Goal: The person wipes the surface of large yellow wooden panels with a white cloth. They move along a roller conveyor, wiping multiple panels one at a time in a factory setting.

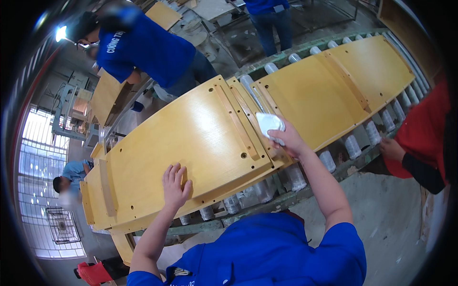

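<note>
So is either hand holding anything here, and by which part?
The right hand holds a white pad by its right, near side. The left hand holds nothing; it lies on the yellow panel.

Wearer's 2 hands (176, 188) (292, 141), 1 white pad (268, 125)

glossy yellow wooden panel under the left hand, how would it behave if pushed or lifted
The glossy yellow wooden panel would probably stay stiff, being a broad board with yellow-brown wooden crosspieces. Its large span suggests it may be heavy to lift. Pale cylindrical rollers underneath could let it glide along when pushed.
</note>
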`<state>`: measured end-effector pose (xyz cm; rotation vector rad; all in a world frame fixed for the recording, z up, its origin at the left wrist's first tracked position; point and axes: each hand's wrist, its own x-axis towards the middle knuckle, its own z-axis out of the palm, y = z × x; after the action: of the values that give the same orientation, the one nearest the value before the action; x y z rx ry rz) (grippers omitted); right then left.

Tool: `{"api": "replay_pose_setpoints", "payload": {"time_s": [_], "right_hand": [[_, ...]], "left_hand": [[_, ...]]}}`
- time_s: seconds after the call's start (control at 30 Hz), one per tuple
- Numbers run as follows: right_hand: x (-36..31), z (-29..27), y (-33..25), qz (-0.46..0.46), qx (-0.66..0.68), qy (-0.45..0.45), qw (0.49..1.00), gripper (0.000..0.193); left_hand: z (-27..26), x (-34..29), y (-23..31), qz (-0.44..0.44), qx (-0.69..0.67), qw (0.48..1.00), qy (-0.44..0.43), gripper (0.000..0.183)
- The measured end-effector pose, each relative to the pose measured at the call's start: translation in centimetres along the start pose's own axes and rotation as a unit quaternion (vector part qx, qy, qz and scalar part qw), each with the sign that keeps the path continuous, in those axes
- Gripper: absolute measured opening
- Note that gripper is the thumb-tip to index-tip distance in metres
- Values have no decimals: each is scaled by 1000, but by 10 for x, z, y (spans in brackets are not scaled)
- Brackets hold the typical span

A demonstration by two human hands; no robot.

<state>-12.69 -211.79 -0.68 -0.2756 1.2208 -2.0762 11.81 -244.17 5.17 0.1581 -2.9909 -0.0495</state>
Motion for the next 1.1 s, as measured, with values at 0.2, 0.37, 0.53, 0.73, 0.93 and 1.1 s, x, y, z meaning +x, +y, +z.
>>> {"api": "replay_pose_setpoints", "payload": {"time_s": [0.2, 0.37, 0.53, 0.73, 0.93, 1.1], "right_hand": [[111, 9, -30, -60, -24, 15, 998, 56], [201, 27, -24, -157, -193, 99, 963, 29], [243, 40, -26, -217, -450, 171, 849, 50], [256, 49, -36, -162, -557, 180, 794, 51], [258, 55, -39, -154, -617, 159, 756, 48], [262, 56, -39, -158, -659, 157, 718, 45]], "left_hand": [[-3, 4, 0, 1, -9, 1000, 9, 47], [-5, 2, -3, -20, -24, 1000, 5, 47], [-6, 2, -3, -40, -27, 999, -4, 47], [-4, 1, -5, -49, -30, 998, -10, 48], [-5, 2, -4, -45, -27, 999, -13, 48], [-5, 1, -4, -42, -23, 999, -10, 47]]}}
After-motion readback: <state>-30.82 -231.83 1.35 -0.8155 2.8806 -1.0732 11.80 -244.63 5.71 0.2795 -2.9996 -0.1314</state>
